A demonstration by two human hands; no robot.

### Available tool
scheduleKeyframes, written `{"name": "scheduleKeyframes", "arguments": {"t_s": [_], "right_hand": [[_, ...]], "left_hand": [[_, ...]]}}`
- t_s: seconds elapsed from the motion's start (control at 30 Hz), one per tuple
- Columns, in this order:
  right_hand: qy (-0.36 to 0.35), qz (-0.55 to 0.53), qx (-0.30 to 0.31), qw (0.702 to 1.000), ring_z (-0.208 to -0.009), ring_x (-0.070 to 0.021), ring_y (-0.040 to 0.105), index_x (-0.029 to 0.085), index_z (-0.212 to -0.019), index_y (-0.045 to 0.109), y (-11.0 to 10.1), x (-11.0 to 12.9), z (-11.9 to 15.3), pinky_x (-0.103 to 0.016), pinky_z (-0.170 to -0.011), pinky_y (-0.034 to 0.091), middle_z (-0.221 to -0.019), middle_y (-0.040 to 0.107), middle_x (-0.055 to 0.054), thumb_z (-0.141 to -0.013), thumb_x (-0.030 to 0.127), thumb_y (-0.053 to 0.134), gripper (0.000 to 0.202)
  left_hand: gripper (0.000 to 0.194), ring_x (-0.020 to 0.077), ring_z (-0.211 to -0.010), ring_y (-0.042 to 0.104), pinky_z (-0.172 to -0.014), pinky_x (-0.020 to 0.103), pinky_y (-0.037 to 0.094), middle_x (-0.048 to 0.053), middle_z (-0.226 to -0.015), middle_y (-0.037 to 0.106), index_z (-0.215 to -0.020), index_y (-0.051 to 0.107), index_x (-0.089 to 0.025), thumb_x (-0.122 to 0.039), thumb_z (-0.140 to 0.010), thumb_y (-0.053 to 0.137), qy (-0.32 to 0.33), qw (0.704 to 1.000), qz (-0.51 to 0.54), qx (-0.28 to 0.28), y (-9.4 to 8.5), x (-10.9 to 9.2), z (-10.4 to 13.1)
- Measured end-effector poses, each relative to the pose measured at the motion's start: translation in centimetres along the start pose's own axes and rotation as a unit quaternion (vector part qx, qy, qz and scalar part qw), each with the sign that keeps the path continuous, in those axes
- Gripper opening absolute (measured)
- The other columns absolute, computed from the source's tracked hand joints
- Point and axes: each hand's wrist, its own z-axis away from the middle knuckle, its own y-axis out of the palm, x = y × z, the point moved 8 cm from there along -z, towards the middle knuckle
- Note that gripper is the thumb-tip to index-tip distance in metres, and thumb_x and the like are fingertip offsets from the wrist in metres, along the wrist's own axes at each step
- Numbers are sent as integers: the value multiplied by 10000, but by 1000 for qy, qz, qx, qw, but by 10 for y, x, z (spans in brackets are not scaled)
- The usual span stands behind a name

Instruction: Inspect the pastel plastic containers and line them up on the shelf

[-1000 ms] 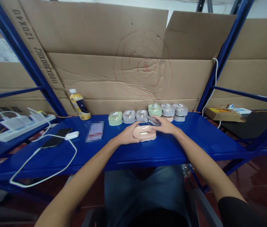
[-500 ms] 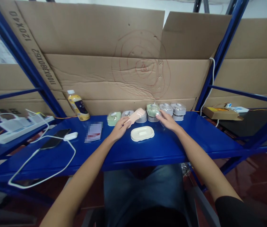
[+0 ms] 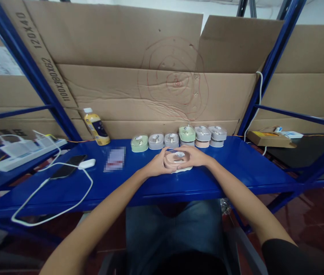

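Observation:
Between my two hands is a small pink oval box (image 3: 173,157) with a clear top and a pale label under it. My left hand (image 3: 158,162) wraps round its left side. Curled over the right side is my right hand (image 3: 196,156). Beneath the box, the edge of a cream oval tray (image 3: 184,170) shows; the rest is hidden by the box and hands. I cannot tell whether box and tray touch. Behind stand similar boxes: a green box (image 3: 139,143), two grey boxes (image 3: 156,141), and stacked boxes (image 3: 202,133) to the right.
At the left on the blue table (image 3: 121,187) lie a blurred-out flat object (image 3: 115,159), a dark phone (image 3: 68,167) with a white cable, and a power strip (image 3: 26,156). A yellow bottle (image 3: 96,128) stands by the cardboard wall (image 3: 107,88). Blue posts rise on both sides.
The pink box has moved down and right from a tilted hold in my left hand to above the cream tray. My right hand has left the stacked boxes and closed on its right side.

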Motion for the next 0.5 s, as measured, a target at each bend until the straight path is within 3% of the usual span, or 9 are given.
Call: {"name": "scheduleKeyframes", "arguments": {"t_s": [0.13,0.37,0.5], "right_hand": [[8,18,18,1000,-1097,-311,659,261,-1477,597,6,1,-2,-503,-992,537,-1198,668,-107,-693,623,894,913],[17,53,44,997,-1079,-292,650,292,-1489,587,4,4,-3,-473,-974,534,-1184,671,-94,-754,609,859,846],[52,95,55,993,-1015,-294,654,316,-1520,555,7,5,-1,-456,-908,546,-1118,664,-89,-733,670,845,911]], "left_hand": [[1223,425,-1394,545,-1144,585,443,211,-1530,535,-1639,164,-207,-424,-677,888,-9,1000,1,10,4,-2,1],[1263,443,-1523,377,-1214,583,381,226,-1680,316,-1676,83,-193,-362,-689,853,8,1000,-24,4,9,-5,0],[1288,459,-1537,348,-1227,587,366,238,-1704,260,-1680,67,-182,-413,-700,870,19,999,-37,17,13,-2,1]]}}
